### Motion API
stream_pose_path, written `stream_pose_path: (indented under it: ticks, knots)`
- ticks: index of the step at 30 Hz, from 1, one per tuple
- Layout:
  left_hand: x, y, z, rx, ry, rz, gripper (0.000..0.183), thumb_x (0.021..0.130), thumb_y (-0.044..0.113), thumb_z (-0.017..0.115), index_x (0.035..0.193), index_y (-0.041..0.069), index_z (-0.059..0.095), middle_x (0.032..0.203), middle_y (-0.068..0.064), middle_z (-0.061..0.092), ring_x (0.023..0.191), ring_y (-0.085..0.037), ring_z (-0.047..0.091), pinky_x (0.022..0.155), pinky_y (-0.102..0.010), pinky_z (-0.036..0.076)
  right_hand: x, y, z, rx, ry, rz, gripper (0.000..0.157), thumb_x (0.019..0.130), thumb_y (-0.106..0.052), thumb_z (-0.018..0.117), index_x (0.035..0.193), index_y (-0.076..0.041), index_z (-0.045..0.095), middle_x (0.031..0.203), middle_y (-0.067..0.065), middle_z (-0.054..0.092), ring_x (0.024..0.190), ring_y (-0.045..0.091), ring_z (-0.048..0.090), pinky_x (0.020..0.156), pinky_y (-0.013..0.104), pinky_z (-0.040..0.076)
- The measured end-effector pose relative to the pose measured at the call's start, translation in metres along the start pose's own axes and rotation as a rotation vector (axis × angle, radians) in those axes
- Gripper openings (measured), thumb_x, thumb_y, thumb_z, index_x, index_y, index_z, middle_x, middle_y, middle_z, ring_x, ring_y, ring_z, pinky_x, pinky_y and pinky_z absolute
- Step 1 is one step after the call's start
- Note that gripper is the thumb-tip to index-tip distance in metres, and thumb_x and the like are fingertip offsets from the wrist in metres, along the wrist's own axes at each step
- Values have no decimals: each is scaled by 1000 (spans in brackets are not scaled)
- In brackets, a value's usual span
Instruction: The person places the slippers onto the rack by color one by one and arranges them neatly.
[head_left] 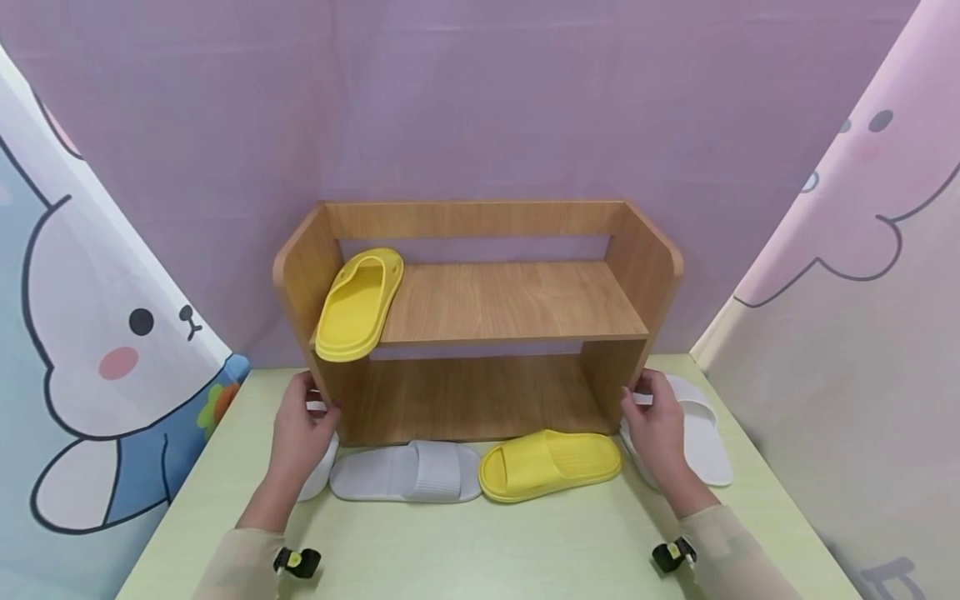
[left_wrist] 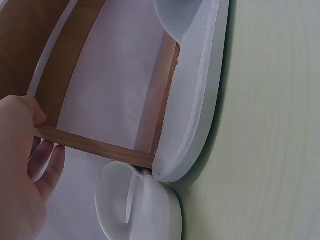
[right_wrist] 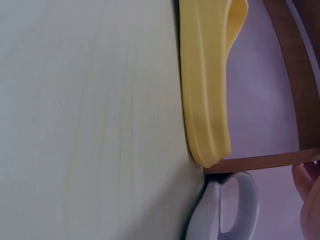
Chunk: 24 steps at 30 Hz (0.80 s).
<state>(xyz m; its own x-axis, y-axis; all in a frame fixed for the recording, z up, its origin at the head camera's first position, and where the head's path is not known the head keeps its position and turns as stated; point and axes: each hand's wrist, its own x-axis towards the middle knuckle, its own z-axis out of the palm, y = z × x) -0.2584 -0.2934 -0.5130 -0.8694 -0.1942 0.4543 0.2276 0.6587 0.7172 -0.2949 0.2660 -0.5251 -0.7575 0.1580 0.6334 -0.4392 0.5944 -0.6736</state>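
Observation:
A two-tier wooden shoe rack (head_left: 487, 304) stands between both hands. My left hand (head_left: 296, 437) pinches its left side panel low down, thumb inside and fingers outside, as the left wrist view shows. On the right panel, my right hand (head_left: 657, 429) grips the lower front edge; its fingers are partly cut off in the right wrist view. One yellow slipper (head_left: 352, 321) lies at the left end of the upper tier. Along the rack's front, a grey slipper (head_left: 375, 475) and another yellow slipper (head_left: 585, 458) lie end to end on the table.
A white slipper (head_left: 705, 437) lies beside the rack behind my right hand. Another white slipper (head_left: 324, 475) is partly hidden by my left hand. The pale green table (head_left: 465, 554) meets a purple backdrop (head_left: 480, 100), with printed cloths on both sides.

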Motion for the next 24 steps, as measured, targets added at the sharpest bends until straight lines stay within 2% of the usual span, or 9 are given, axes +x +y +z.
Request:
stream_pose_path:
  ticks: [3,6,9,11,15,17,19,22,24]
  knots:
    - [1,-2,1,6,-5,-2,56,99,-1,73,150,4,50,131,-16,62,118,-35,67,84,-12,55,-3,1,-4,-22,-7,9,31,99,6,73,129,2,65,108,16,74,96,25,70,74,5,51]
    - [2,-4,2,12,-7,9,54,99,-1,73,148,3,50,130,-16,62,116,-35,68,84,-18,59,-11,1,-8,-10,18,50,31,98,8,72,128,3,66,101,13,73,90,14,68,70,6,50]
    - [2,-6,2,22,-4,20,53,98,-3,73,146,2,50,128,-16,62,113,-36,69,82,-15,58,-23,-1,-9,66,24,83,27,98,10,70,124,5,66,95,11,69,84,6,65,64,10,53]
    - [2,-7,2,24,1,21,53,97,-4,73,145,2,51,127,-17,62,111,-37,71,80,-11,54,-30,-3,-10,114,-8,81,24,97,11,70,121,4,67,93,11,69,82,5,64,62,13,54]
    - [2,-5,1,32,6,24,53,96,-5,72,144,0,50,128,-18,61,110,-39,71,79,-6,50,-38,-9,-12,99,-179,-9,30,95,9,75,123,4,67,101,12,71,89,13,67,69,22,59]
    - [1,-4,2,46,7,29,53,96,-4,72,145,0,50,128,-19,61,109,-40,71,81,-16,58,-39,-10,-14,36,-291,-94,36,94,3,81,128,2,67,109,14,70,96,21,68,76,33,63]
    - [1,-3,2,57,5,33,53,97,-4,72,145,0,49,128,-19,61,109,-40,71,83,-32,65,-40,-10,-14,-53,-393,-173,44,93,-7,86,132,1,66,118,11,68,103,26,67,83,44,63]
    - [1,-2,3,70,7,35,54,96,-3,73,144,-1,49,128,-19,61,109,-41,72,84,-55,66,-43,-10,-12,-149,-508,-230,56,89,-24,94,135,-4,68,125,10,63,111,29,64,92,53,59]
    - [1,-3,4,71,11,33,54,96,-3,74,144,0,50,127,-19,62,108,-41,72,83,-53,67,-45,-10,-10,-200,-553,-232,64,85,-32,97,135,-5,68,127,7,61,114,27,62,95,53,58]
